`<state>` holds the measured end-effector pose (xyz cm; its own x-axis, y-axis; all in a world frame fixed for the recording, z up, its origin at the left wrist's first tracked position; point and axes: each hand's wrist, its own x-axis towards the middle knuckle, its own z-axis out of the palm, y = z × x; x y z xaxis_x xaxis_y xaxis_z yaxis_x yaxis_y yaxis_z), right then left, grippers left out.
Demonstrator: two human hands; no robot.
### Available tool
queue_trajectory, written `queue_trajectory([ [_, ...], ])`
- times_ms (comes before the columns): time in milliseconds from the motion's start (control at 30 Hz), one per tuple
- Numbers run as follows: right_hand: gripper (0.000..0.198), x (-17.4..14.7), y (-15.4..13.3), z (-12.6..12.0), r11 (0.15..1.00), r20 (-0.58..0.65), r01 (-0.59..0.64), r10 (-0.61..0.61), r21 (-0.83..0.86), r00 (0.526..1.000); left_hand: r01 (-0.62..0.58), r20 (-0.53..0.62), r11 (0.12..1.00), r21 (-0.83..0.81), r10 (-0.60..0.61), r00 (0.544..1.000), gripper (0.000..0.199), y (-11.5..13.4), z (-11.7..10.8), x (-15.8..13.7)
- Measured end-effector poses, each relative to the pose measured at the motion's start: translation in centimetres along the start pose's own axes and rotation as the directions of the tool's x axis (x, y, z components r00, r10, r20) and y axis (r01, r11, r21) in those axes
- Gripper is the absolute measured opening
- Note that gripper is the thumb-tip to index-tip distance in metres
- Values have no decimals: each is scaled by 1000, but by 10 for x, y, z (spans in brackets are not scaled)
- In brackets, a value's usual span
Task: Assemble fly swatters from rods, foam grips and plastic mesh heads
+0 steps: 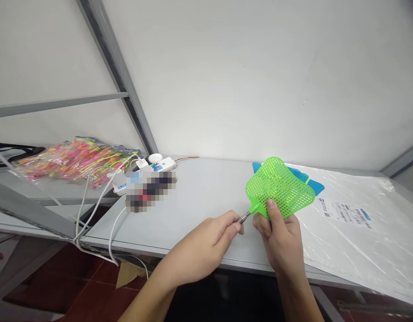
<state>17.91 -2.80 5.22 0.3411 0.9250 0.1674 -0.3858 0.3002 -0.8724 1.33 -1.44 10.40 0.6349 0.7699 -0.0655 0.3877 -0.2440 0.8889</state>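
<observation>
A green fly swatter [280, 185] with a perforated head is held up above the tabletop, its head toward the right. My left hand [213, 239] is closed around its thin metal handle. My right hand [282, 237] grips the lower edge of the green head, the thumb lying on its front face. Behind the green head, blue swatter heads [315, 185] lie on a white plastic mailer bag, partly hidden by it. A bit of green shows among the blue ones.
The white mailer bag [377, 246] with printed labels covers the table's right side. At left are a power strip [166, 164] with white cables [97, 203], a blurred patch, and a heap of colourful plastic-wrapped items [75, 161]. Grey metal posts [119, 76] frame the table.
</observation>
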Motion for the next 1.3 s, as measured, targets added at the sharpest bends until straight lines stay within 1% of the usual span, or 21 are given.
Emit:
queue_trajectory([
  [67, 45, 1, 1, 0, 1000, 15, -8, 8, -1, 1000, 1, -81, 982, 188, 14, 997, 30, 3, 2, -3],
  [133, 46, 3, 1, 0, 1000, 54, -24, 24, 10, 998, 24, -118, 950, 311, 14, 993, 29, 4, 3, -5],
  [233, 46, 5, -3, -2, 999, 143, -31, 29, 9, 989, 38, -125, 935, 352, 7, 992, 30, 6, 5, -4],
  [300, 41, 6, -6, -4, 1000, 150, -29, 30, -8, 988, 29, -111, 946, 322, 8, 994, 29, 7, 8, -1],
  [400, 26, 3, -7, -7, 993, 87, -27, 37, -116, 996, -6, -61, 977, 213, 19, 998, 30, 8, 12, 4],
  [467, 23, 0, -6, -10, 974, 101, -28, 52, -226, 994, -21, -13, 998, 66, 21, 1000, 31, 5, 15, 6],
  [533, 27, -3, -6, -11, 954, 136, -26, 69, -299, 988, 8, 55, 991, -130, -1, 999, 29, 0, 18, 9],
  [600, 31, -4, -8, -13, 945, 157, -7, 61, -328, 986, 53, 136, 942, -332, -7, 991, 29, -5, 21, 13],
  [633, 33, -4, -11, -13, 940, 173, 9, 54, -341, 983, 63, 170, 903, -425, 11, 985, 31, -7, 23, 15],
  [700, 32, -4, -17, -15, 931, 228, 33, 54, -363, 972, 69, 219, 808, -586, 76, 973, 35, -10, 28, 19],
  [767, 33, -5, -22, -17, 930, 275, 41, 65, -365, 959, 81, 251, 711, -698, 138, 958, 36, -11, 35, 23],
  [833, 33, -8, -24, -23, 938, 273, 35, 64, -345, 960, 107, 278, 643, -759, 171, 945, 33, -11, 44, 24],
  [933, 25, -12, -21, -33, 938, 191, 7, 63, -347, 979, 120, 250, 601, -790, 138, 958, 32, -12, 58, 18],
  [1033, 27, -8, -20, -41, 949, 120, -45, 87, -313, 989, 138, 217, 599, -789, 63, 974, 33, -15, 69, 2],
  [1167, 31, -1, -23, -41, 983, 51, 2, 8, -185, 999, 158, 201, 621, -768, -1, 980, 33, -20, 75, -23],
  [1200, 31, -3, -22, -39, 986, 54, 2, 7, -164, 998, 156, 187, 628, -763, -17, 982, 33, -21, 75, -28],
  [1233, 31, -7, -22, -35, 987, 84, -14, 27, -157, 996, 153, 171, 633, -759, -33, 985, 33, -22, 75, -33],
  [1267, 31, -13, -20, -32, 984, 142, -47, 72, -172, 987, 149, 155, 637, -756, -47, 987, 33, -23, 75, -37],
  [1300, 31, -21, -18, -28, 975, 217, -89, 134, -204, 967, 143, 137, 642, -753, -59, 989, 33, -24, 75, -40],
])
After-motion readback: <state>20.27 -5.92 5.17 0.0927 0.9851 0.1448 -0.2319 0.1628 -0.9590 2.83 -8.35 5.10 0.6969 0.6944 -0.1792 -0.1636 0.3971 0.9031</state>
